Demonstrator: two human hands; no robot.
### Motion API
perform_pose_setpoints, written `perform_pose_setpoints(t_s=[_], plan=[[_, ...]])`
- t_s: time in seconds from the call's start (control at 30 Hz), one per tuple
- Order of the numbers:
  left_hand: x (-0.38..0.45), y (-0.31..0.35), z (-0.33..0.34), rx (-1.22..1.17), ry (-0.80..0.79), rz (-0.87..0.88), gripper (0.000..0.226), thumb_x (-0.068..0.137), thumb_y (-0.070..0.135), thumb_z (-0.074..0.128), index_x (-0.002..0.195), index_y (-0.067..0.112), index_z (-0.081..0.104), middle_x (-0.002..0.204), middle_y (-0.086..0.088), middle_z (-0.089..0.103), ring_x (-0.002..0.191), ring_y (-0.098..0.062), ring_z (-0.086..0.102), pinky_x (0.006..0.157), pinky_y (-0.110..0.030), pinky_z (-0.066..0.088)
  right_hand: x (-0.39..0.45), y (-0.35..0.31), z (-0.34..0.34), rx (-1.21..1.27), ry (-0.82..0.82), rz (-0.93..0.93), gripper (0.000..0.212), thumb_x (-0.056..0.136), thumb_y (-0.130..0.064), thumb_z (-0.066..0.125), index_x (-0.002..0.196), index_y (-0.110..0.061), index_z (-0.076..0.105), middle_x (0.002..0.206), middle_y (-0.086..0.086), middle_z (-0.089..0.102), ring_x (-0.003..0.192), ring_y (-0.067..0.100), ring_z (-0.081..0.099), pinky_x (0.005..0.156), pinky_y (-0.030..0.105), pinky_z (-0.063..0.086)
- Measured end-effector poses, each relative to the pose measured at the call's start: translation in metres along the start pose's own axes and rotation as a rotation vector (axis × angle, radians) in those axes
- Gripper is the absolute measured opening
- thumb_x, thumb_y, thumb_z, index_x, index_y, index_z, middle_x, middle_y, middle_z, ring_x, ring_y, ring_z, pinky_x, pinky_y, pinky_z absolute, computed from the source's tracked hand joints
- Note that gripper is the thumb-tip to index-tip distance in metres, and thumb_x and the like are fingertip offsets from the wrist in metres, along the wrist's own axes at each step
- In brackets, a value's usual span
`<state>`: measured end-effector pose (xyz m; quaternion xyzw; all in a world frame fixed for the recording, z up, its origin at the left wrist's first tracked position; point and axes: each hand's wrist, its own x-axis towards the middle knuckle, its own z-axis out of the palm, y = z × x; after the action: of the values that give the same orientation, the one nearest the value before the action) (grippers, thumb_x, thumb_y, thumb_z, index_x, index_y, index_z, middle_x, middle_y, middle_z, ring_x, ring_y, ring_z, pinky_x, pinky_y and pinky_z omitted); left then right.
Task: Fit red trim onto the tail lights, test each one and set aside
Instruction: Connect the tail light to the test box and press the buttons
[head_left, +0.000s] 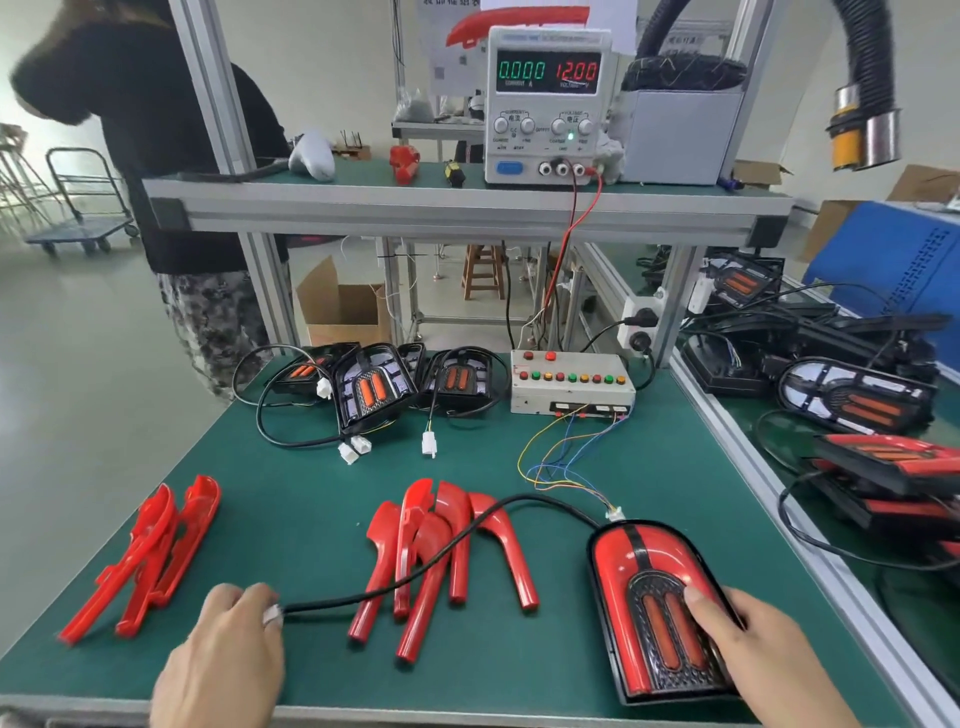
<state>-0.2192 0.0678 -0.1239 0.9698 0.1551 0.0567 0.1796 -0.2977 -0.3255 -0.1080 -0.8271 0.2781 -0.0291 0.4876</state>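
Trimmed tail light (660, 608) lower right on tabletop (311, 467), right hand (753, 639) gripping its edge. Left hand (228, 644) pinching white plug (272, 616) at cable end, lower left. Test step likely; next, carry plug to button box (571, 382), center.

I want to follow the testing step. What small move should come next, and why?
Probably carry the white plug, pinched by the left hand, to the test box. The trimmed tail light under the right hand looks unlit, and the supply reads zero current.
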Motion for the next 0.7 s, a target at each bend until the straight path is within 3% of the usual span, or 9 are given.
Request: perform_pose_setpoints(t_s=[0.13,0.2,0.27,0.37,0.4,0.47,0.53,0.63,0.7], plan=[[-0.004,0.005,-0.009,-0.169,0.135,0.085,0.019,0.085,0.011,0.077,0.099,0.023,0.074,0.104,-0.006,0.065,0.085,-0.041,0.067,0.074,-0.045,0.051,-0.003,-0.007,-0.004,-0.082,-0.036,0.011,0.035,0.095,-0.057,0.054,0.103,-0.028,0.072,0.083,-0.015,0.076,0.073,-0.007,0.067,0.061,0.014,0.043],[-0.008,0.012,-0.018,-0.245,0.194,0.241,0.029,0.077,0.005,0.084,0.097,0.024,0.075,0.091,0.0,0.066,0.076,-0.023,0.065,0.067,-0.04,0.05,-0.006,-0.011,-0.003,-0.12,-0.034,0.003,0.042,0.092,-0.062,0.051,0.107,-0.028,0.07,0.088,-0.016,0.075,0.076,-0.008,0.067,0.064,0.014,0.044],[-0.012,0.029,-0.029,-0.374,0.239,0.399,0.029,0.074,0.008,0.087,0.095,0.023,0.073,0.083,0.009,0.066,0.076,-0.01,0.059,0.065,-0.031,0.047,-0.007,-0.012,-0.001,-0.216,0.011,0.001,0.056,0.092,-0.064,0.05,0.125,-0.022,0.065,0.113,-0.008,0.074,0.1,0.004,0.069,0.081,0.021,0.05],[-0.02,0.066,-0.04,-0.65,0.242,0.607,0.016,0.083,0.027,0.082,0.085,0.03,0.067,0.085,0.012,0.067,0.073,-0.005,0.063,0.068,-0.015,0.048,-0.01,-0.017,0.0,-0.353,0.193,-0.079,0.064,0.093,-0.055,0.058,0.147,-0.021,0.051,0.146,0.003,0.053,0.137,0.023,0.047,0.113,0.04,0.038],[-0.024,0.08,-0.042,-0.721,0.21,0.672,0.012,0.083,0.032,0.079,0.085,0.031,0.067,0.085,0.012,0.067,0.072,-0.007,0.065,0.067,-0.018,0.05,-0.013,-0.021,0.001,-0.294,0.243,-0.197,0.055,0.093,-0.048,0.063,0.143,-0.027,0.054,0.143,-0.004,0.053,0.137,0.02,0.046,0.114,0.038,0.036],[-0.035,0.108,-0.042,-0.831,0.102,0.763,0.011,0.083,0.041,0.073,0.086,0.031,0.069,0.083,0.012,0.066,0.071,-0.011,0.064,0.062,-0.026,0.052,-0.02,-0.032,0.006,-0.158,0.264,-0.493,0.041,0.092,-0.035,0.071,0.132,-0.038,0.061,0.135,-0.025,0.054,0.133,0.004,0.047,0.11,0.02,0.033],[-0.047,0.135,-0.034,-0.914,-0.028,0.81,0.015,0.084,0.046,0.072,0.085,0.031,0.069,0.078,0.014,0.064,0.065,-0.009,0.061,0.058,-0.024,0.049,-0.023,-0.044,0.016,-0.133,0.168,-0.713,0.046,0.093,-0.031,0.072,0.137,-0.037,0.06,0.139,-0.029,0.051,0.136,-0.002,0.045,0.108,0.008,0.029],[-0.062,0.168,-0.02,-0.985,-0.224,0.78,0.023,0.079,0.052,0.074,0.083,0.03,0.069,0.069,0.014,0.064,0.058,-0.006,0.058,0.056,-0.028,0.05,-0.019,-0.059,0.028,-0.125,0.022,-0.927,0.05,0.093,-0.038,0.066,0.142,-0.036,0.056,0.144,-0.023,0.053,0.138,0.004,0.046,0.112,0.02,0.035],[-0.065,0.184,-0.011,-1.03,-0.362,0.719,0.024,0.076,0.054,0.073,0.083,0.031,0.069,0.063,0.013,0.062,0.052,-0.005,0.052,0.051,-0.027,0.045,-0.014,-0.066,0.03,-0.059,0.005,-0.896,0.038,0.095,-0.044,0.06,0.133,-0.045,0.06,0.131,-0.032,0.059,0.126,0.001,0.054,0.103,0.026,0.045]])
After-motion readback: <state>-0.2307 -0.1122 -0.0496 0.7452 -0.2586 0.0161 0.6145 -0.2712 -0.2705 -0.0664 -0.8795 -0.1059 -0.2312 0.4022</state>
